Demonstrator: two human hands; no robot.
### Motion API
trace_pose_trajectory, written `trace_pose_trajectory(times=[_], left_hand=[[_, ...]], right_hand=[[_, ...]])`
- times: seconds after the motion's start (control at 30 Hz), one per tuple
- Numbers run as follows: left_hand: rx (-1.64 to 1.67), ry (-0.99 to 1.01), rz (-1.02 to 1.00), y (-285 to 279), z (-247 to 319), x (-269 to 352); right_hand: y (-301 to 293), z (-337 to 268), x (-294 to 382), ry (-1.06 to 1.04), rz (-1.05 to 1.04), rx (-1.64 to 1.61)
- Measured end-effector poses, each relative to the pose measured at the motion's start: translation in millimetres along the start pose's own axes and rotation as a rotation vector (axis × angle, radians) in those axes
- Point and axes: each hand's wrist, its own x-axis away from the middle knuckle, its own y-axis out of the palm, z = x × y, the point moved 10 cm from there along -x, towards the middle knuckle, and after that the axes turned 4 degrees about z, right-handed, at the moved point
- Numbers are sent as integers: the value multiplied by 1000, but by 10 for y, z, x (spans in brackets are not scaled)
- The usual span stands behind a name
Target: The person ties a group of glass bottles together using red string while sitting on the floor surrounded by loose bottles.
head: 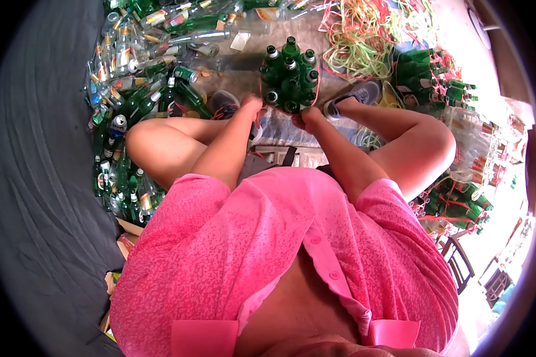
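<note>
Several green glass bottles (290,80) stand upright in a tight cluster on the floor between my feet, necks up. A thin reddish plastic strap (319,82) runs around the cluster. My left hand (253,106) is at the near left side of the bottles, fingers curled, with a bit of red strap by them. At the near right side, my right hand (307,119) has its fingers bent in against the strap. Both hands appear to grip the strap, though the fingertips are partly hidden.
Loose clear and green bottles (129,49) pile up on the left, with a green can (185,73) among them. Tangled plastic straps (362,40) lie at the far right. Strapped bundles of green bottles (422,76) and clear bottles (469,134) line the right side. A dark cloth (53,178) borders the left.
</note>
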Motion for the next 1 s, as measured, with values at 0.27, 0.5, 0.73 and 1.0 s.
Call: trace_pose_trajectory(times=[0.27,0.5,0.73,1.0], left_hand=[[-11,-29,95,-25,-156,-184],[88,-64,91,-1,-210,-287],[151,-122,-34,101,-505,-728],[45,-101,-59,87,-312,-749]], right_hand=[[-178,-163,24,-162,223,177],[-241,-156,-171,-136,152,74],[-124,-100,-186,-6,29,-85],[-304,183,-799,114,-106,-45]])
